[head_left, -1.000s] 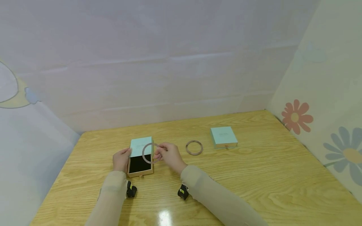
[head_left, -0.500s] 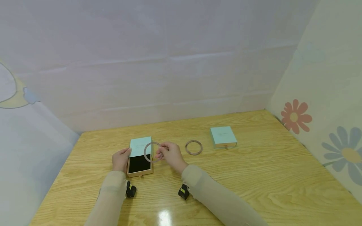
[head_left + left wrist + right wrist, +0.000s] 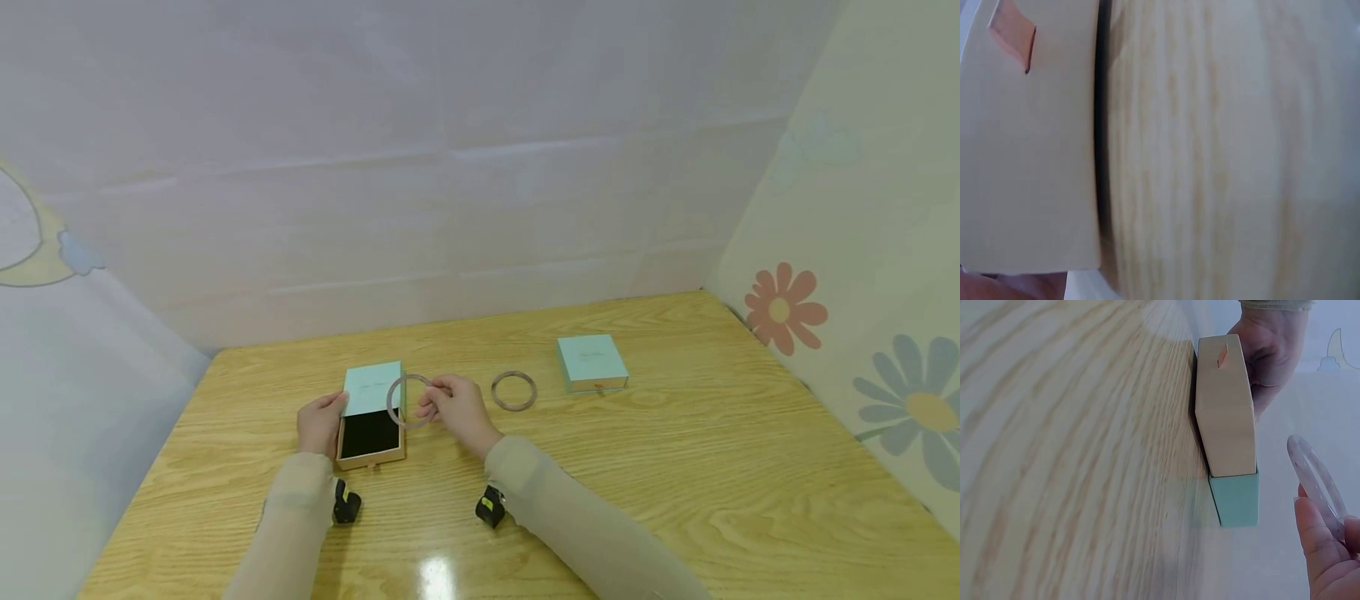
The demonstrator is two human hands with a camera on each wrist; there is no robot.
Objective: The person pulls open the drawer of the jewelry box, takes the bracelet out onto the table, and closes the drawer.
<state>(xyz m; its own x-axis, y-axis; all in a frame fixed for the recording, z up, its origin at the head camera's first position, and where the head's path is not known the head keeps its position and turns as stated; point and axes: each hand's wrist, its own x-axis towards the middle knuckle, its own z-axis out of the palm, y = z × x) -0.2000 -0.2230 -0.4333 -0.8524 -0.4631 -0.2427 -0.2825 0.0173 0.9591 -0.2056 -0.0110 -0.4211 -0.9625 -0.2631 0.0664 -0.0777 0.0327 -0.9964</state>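
Note:
My right hand (image 3: 461, 408) pinches a pale purplish bangle (image 3: 392, 406) by its right side, between thumb and fingers. In the right wrist view this translucent bangle (image 3: 1317, 478) is tilted and apart from the box. In the head view it overlaps a mint-green gift box (image 3: 371, 387), whose tan drawer (image 3: 372, 460) is pulled out toward me and shows a black lining. My left hand (image 3: 320, 425) holds the box along its left side, thumb near the cover's edge. A small orange pull tab (image 3: 1015, 31) sticks out of the drawer front in the left wrist view.
A second bangle (image 3: 493, 392) lies flat on the wooden table (image 3: 675, 467), right of my right hand. Farther right stands another mint-green box (image 3: 592, 360), closed. A pale cloth wall (image 3: 450, 208) rises behind the table's back edge.
My right hand has drifted slightly right and up in the head view, carrying the bangle along. My left hand and the opened box have stayed in place.

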